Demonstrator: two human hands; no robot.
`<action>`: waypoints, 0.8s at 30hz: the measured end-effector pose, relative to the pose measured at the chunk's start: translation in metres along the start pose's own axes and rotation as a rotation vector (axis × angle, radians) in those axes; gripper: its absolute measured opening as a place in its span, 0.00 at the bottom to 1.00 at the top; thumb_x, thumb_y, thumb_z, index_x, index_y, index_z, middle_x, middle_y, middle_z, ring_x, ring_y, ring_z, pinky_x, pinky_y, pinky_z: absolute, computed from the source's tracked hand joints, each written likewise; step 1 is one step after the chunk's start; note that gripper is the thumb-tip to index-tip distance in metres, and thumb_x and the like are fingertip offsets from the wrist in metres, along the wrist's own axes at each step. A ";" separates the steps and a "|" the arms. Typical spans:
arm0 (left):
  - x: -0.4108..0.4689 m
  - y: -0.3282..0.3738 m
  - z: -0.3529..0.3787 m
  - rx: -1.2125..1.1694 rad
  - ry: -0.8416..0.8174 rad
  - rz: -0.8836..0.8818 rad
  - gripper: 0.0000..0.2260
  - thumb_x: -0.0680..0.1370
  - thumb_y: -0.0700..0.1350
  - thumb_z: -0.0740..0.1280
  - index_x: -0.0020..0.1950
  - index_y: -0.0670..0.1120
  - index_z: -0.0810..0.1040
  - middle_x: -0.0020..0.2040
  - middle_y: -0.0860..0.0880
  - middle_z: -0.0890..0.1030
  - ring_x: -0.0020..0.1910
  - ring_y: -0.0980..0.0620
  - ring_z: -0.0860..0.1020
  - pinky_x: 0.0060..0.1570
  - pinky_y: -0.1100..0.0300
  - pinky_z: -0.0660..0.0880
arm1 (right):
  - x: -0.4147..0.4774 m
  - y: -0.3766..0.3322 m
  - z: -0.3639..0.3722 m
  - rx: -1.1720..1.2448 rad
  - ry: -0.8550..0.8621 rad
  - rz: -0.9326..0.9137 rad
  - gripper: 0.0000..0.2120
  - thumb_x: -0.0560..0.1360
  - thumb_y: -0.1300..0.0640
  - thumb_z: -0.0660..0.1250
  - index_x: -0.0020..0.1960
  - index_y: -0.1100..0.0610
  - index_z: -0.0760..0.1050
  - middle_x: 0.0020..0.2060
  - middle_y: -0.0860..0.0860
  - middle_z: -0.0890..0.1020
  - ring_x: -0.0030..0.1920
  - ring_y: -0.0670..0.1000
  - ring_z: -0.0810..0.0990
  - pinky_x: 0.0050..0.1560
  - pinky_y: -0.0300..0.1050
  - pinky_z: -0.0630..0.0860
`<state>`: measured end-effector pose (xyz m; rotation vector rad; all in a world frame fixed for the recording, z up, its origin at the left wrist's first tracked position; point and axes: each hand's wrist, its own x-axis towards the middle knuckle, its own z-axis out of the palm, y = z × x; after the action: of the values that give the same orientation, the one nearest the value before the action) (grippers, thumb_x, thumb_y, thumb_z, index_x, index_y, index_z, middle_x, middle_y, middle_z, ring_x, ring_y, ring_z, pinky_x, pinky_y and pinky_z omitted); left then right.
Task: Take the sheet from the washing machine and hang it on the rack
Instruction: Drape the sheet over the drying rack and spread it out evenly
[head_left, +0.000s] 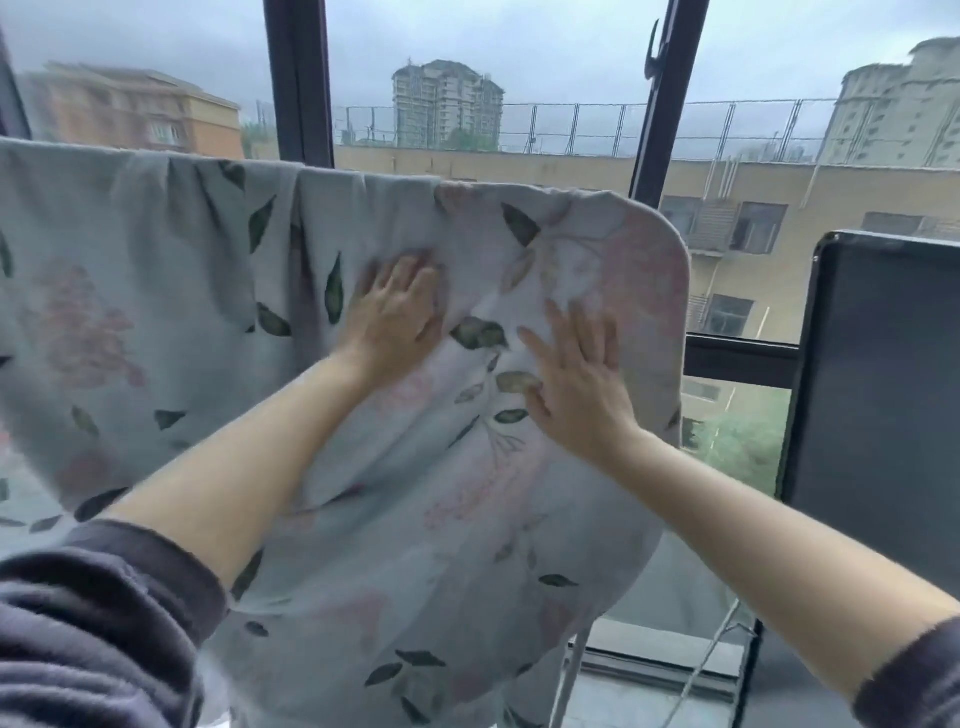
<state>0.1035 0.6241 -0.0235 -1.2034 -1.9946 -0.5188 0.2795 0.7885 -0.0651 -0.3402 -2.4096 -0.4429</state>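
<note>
1. The sheet (208, 312), grey with green leaves and pale pink flowers, hung draped over the top of the rack. It wrapped the rounded right corner and fell in loose folds further left.
2. To my eye the hanging was nearly done and the step in hand was smoothing. That would go best with flat palms stroking outward and down from the top edge. The bunched left part needed spreading along the top, and both falls needed to be kept even so the damp cloth would not slide off.
3. The window (519, 78) stood just behind, with dark frames and grey blocks of flats beyond. It left little room at the back of the sheet.
4. A dark panel (878, 389) stood near the right corner and could snag any cloth pulled that way.
5. Of the rack (563, 686) itself I saw only a pale leg below the hem. The rest was covered.
6. The left hand (395, 312) lay flat on the cloth with fingers spread, gripping nothing.
7. The right hand (576, 384) pressed beside it, fingers straight and apart, and it too held nothing.
</note>
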 end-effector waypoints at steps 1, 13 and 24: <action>-0.027 -0.019 0.006 0.036 -0.023 -0.007 0.24 0.75 0.53 0.55 0.65 0.42 0.72 0.67 0.41 0.71 0.65 0.40 0.71 0.65 0.42 0.65 | -0.003 -0.015 0.011 -0.067 -0.027 -0.082 0.33 0.70 0.48 0.67 0.73 0.52 0.64 0.75 0.59 0.60 0.74 0.64 0.57 0.69 0.71 0.53; -0.211 -0.211 -0.002 0.312 -0.419 0.068 0.31 0.67 0.59 0.72 0.65 0.47 0.72 0.69 0.45 0.71 0.68 0.44 0.69 0.69 0.47 0.55 | 0.021 -0.204 0.084 -0.189 -0.444 -0.674 0.48 0.64 0.37 0.73 0.76 0.49 0.54 0.75 0.57 0.59 0.74 0.62 0.56 0.69 0.73 0.46; -0.270 -0.342 -0.013 0.551 -0.851 0.306 0.41 0.67 0.62 0.72 0.75 0.49 0.61 0.77 0.43 0.58 0.76 0.38 0.54 0.69 0.33 0.43 | 0.022 -0.354 0.144 -0.025 -0.601 -0.482 0.48 0.54 0.39 0.78 0.70 0.52 0.65 0.59 0.54 0.76 0.58 0.57 0.77 0.60 0.60 0.70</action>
<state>-0.1134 0.2953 -0.2105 -1.4410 -2.3055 0.7842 0.0585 0.5268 -0.2359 0.1340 -3.0847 -0.6538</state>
